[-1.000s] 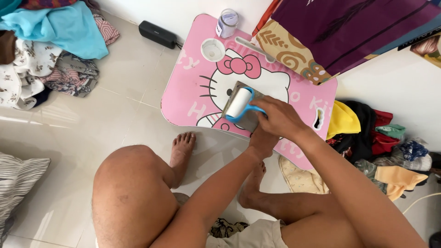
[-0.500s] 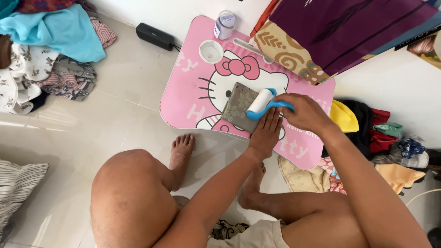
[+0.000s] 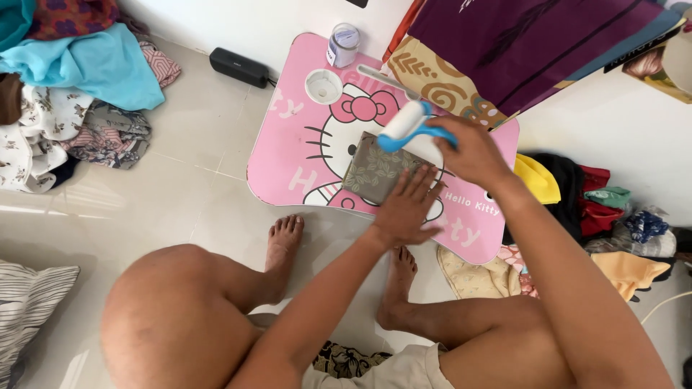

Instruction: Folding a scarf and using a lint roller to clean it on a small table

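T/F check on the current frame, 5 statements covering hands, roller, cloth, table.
1. The right hand holds a lint roller with a blue handle. True.
2. The left hand lies flat on a folded leaf-patterned cloth. True; its fingers reach onto the cloth's near edge.
3. The cloth lies on the floor tiles. False; it lies on the pink table.
4. A white lid lies on the table beside a small jar. True.
5. The left hand holds the roller. False; the right hand's grip is on the handle.
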